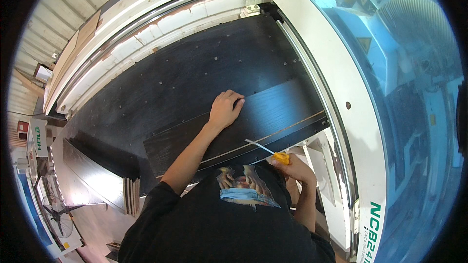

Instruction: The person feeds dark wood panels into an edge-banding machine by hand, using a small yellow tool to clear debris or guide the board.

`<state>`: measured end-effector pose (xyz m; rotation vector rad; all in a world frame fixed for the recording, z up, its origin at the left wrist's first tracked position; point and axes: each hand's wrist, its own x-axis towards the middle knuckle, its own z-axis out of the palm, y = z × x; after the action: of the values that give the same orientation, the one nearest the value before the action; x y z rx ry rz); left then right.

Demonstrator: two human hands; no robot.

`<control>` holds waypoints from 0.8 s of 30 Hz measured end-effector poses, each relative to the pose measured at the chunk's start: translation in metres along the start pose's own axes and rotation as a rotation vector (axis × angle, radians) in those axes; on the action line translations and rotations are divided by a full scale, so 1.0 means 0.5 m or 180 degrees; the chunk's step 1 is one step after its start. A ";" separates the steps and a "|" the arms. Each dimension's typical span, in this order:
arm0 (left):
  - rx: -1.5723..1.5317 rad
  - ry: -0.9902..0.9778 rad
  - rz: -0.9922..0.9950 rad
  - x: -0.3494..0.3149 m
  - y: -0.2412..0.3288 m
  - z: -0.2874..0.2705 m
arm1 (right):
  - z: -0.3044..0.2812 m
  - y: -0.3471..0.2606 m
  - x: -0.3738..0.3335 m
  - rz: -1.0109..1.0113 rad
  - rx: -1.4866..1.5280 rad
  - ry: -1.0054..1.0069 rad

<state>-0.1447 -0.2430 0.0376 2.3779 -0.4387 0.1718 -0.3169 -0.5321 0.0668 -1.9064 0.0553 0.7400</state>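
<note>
On the black machine bed [195,68], a dark panel [273,112] is lying near the front edge. The left hand [225,109] is pressing flat, fingers spread, on the panel's far edge. The right hand [292,165] is gripping a yellow-handled tool [273,153], its blade running along the panel's near edge. The white rail [336,117] is hemming in the right side; the bed behind is lying open.

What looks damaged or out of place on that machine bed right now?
The pale rail beyond the black perforated machine bed shows brown, rust-like worn patches. The dark wood-grain panel under the left hand lies flat; nothing looks spilled.
</note>
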 end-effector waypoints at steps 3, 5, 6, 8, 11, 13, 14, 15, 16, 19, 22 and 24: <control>-0.0018 0.0066 0.0118 -0.001 -0.006 0.005 | 0.011 -0.031 0.010 0.0164 -0.0109 -0.0182; -0.0060 0.0105 0.0120 -0.002 -0.012 0.009 | -0.006 -0.047 0.009 0.0279 0.0079 0.0160; -0.0097 0.0102 0.0088 -0.002 -0.017 0.008 | -0.014 -0.039 0.012 0.0320 0.0260 0.0484; -0.0096 0.0093 0.0035 -0.002 -0.018 0.007 | -0.043 -0.029 0.012 0.0192 0.0387 0.1225; -0.0008 0.0087 -0.0006 -0.001 -0.008 0.002 | -0.091 0.015 0.004 0.0821 -0.0096 0.2721; -0.0001 0.0081 0.0033 0.000 -0.008 0.003 | -0.127 0.051 -0.015 0.0900 -0.0237 0.3293; -0.0002 0.0108 0.0047 0.001 -0.008 0.003 | -0.140 0.073 -0.026 0.0541 -0.0335 0.3551; -0.0008 0.0128 0.0062 0.000 -0.008 0.005 | -0.147 0.091 -0.038 0.0185 -0.0433 0.3804; -0.0014 0.0149 0.0077 -0.001 -0.009 0.006 | -0.152 0.113 -0.043 0.0187 -0.0556 0.3903; -0.0014 0.0152 0.0081 0.001 -0.005 0.004 | -0.143 0.165 -0.057 0.0554 -0.1028 0.4095; -0.0003 0.0114 0.0020 -0.001 -0.012 0.004 | -0.122 0.200 -0.066 0.1270 -0.1536 0.3920; 0.0014 0.0127 0.0077 0.001 -0.009 0.007 | -0.104 0.229 -0.079 0.1468 -0.1753 0.3783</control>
<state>-0.1427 -0.2423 0.0322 2.3702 -0.4488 0.2311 -0.3657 -0.6395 0.0080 -2.6522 1.1503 -0.2388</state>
